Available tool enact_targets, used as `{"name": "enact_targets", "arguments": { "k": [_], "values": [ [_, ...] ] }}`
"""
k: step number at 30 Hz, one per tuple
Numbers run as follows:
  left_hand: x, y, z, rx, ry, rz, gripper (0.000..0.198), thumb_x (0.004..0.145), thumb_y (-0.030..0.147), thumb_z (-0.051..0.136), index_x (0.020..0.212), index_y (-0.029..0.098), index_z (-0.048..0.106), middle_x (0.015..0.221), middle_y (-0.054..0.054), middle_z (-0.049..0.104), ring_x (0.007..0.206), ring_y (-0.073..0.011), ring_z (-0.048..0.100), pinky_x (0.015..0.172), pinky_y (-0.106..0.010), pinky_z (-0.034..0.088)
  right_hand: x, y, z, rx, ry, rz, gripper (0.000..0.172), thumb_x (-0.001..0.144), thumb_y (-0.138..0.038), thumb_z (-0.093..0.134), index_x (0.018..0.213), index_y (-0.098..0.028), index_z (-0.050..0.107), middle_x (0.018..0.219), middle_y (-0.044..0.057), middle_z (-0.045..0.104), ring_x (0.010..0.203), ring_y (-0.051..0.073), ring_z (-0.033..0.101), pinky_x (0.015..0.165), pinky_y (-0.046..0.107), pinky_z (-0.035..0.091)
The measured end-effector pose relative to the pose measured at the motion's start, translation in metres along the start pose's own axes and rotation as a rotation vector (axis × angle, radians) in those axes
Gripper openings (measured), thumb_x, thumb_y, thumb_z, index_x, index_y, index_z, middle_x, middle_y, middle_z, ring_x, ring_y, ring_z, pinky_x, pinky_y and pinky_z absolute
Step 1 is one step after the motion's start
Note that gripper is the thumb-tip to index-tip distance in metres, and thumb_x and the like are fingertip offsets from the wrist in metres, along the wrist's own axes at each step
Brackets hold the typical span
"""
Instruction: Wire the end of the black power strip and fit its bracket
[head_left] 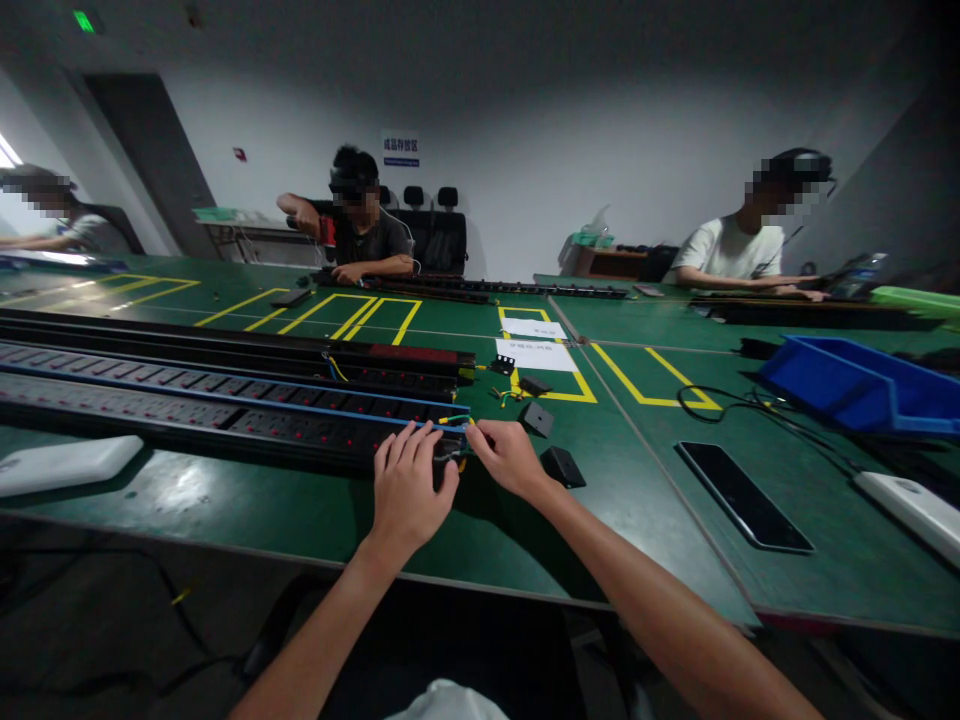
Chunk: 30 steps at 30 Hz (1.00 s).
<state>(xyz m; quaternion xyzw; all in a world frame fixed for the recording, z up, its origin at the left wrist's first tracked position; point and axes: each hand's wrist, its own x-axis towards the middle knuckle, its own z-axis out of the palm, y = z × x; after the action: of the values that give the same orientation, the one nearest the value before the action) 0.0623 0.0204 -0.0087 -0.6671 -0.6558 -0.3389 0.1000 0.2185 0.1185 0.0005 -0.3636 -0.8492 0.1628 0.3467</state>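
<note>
My left hand (409, 485) lies over the right end of the nearest long black power strip (322, 438), fingers stretched across its top and thumb apart. At that same end, my right hand (506, 455) is closed in a pinch on a thin wire, its fingertips partly hiding it. A green-yellow wire (454, 420) shows beside the fingertips. Behind lie more long black strips (397, 355), with a blue edge line between the rows. Two small black end caps, one (538, 419) behind my right hand and another (562, 467) beside it, sit on the green table (637, 500).
A phone (742, 495), a blue bin (862, 385), black cables and a white device (911, 510) lie to the right. Another white device (71, 465) is at the left. Paper sheets (536, 355) lie beyond the strips. Several people sit across the table.
</note>
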Motion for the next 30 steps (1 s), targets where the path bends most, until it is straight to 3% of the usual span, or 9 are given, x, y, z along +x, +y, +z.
{"name": "enact_targets", "arguments": {
  "k": [5,8,11,14,18,26,30],
  "values": [
    [0.002,-0.006,0.001,-0.161,0.182,-0.126,0.035,0.089,0.029,0.058,0.121,0.016,0.054,0.119,-0.013,0.067,0.116,-0.0283,0.061,0.103,-0.047,0.045,-0.003,-0.005,0.0,-0.045,-0.03,-0.086,0.045,0.102,-0.036,0.041,0.06,-0.019,0.047,0.059,0.0,0.052,0.055,0.011,0.043,0.058,0.027,0.023],
    [0.005,-0.007,-0.002,-0.214,0.208,-0.128,0.034,0.089,0.029,0.059,0.121,0.018,0.054,0.116,-0.011,0.067,0.111,-0.0267,0.062,0.099,-0.045,0.048,-0.005,-0.004,0.002,-0.099,-0.04,-0.117,0.043,0.103,-0.035,0.04,0.065,-0.019,0.052,0.063,0.001,0.056,0.058,0.012,0.046,0.059,0.027,0.025],
    [0.012,-0.006,-0.007,-0.209,0.135,-0.098,0.029,0.09,0.029,0.059,0.118,0.021,0.058,0.107,-0.008,0.07,0.104,-0.025,0.064,0.094,-0.043,0.049,-0.007,-0.002,0.004,-0.133,-0.059,-0.151,0.039,0.104,-0.033,0.041,0.072,-0.018,0.058,0.069,0.002,0.06,0.062,0.013,0.05,0.061,0.027,0.026],
    [0.022,-0.007,-0.014,-0.208,0.072,-0.059,0.016,0.094,0.029,0.055,0.103,0.023,0.066,0.096,-0.005,0.072,0.093,-0.0223,0.065,0.087,-0.039,0.051,-0.006,0.0,0.002,-0.151,-0.117,-0.19,0.033,0.103,-0.033,0.044,0.081,-0.019,0.063,0.078,0.004,0.065,0.067,0.014,0.054,0.061,0.026,0.028],
    [0.04,-0.018,-0.021,-0.204,-0.006,0.019,0.017,0.094,0.028,0.054,0.093,0.023,0.07,0.095,-0.004,0.074,0.095,-0.0225,0.064,0.088,-0.039,0.05,-0.003,0.001,-0.006,-0.189,-0.203,-0.174,0.015,0.097,-0.035,0.06,0.096,-0.022,0.068,0.091,0.005,0.069,0.071,0.015,0.059,0.06,0.025,0.028],
    [0.077,-0.029,-0.013,-0.328,-0.324,0.249,0.015,0.091,0.029,0.059,0.095,0.025,0.073,0.098,-0.001,0.076,0.095,-0.0206,0.065,0.09,-0.037,0.049,0.002,0.005,-0.014,-0.082,0.004,0.083,0.017,0.096,-0.029,0.055,0.091,-0.02,0.069,0.075,0.002,0.067,0.066,0.015,0.057,0.06,0.024,0.03],
    [0.081,-0.027,-0.01,-0.34,-0.353,0.295,0.014,0.09,0.03,0.061,0.091,0.025,0.073,0.094,-0.001,0.076,0.091,-0.0198,0.064,0.088,-0.037,0.049,0.004,0.006,-0.015,0.079,-0.013,0.077,0.017,0.093,-0.025,0.055,0.089,-0.018,0.07,0.069,0.0,0.065,0.061,0.013,0.054,0.058,0.023,0.032]
  ]
}}
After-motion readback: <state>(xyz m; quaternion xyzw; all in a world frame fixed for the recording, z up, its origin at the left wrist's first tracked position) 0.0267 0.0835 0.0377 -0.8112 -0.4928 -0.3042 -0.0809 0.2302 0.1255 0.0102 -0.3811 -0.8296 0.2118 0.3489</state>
